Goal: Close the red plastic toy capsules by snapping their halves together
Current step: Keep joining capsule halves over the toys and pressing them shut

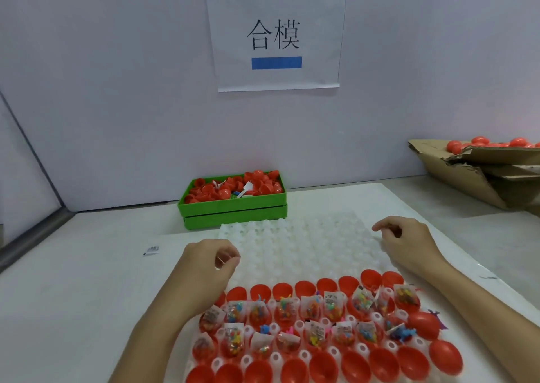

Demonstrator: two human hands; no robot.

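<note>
- Capsules [324,365] sit in our white tray [292,254], filling only its near rows; the far rows of the tray hold nothing red.
- Nearest to us we see a row of closed-looking red shells, domes up, running from left to right across the tray's near edge.
- Behind that row, two rows of open halves [315,334] stand in their pockets, each with a small clear packet of coloured toys [331,309] poking out of it.
- Further back, one more row of red halves [304,287] borders the bare part of the tray.
- At the right end of the packet rows, a closed red capsule [423,325] lies on its side, with a purple toy piece [436,317] just beside it.
- Our left hand [209,265] hovers at the tray's left edge, its fingers loosely curled with thumb and fingertips close together; it seems to hold nothing, though we cannot tell for sure.
- Our right hand [406,242] hangs over the tray's far right part, fingers loosely bent downward and holding nothing.
- A green bin [233,207] stands just behind the tray, against the wall, heaped with loose red halves and a few white slips.
- A torn cardboard box [479,175] at the far right holds more red capsules.
- A paper sign [276,34] with printed characters and two blue strips hangs on the wall.
- A small packet [151,250] lies on the table [73,295], left of the tray.
</note>
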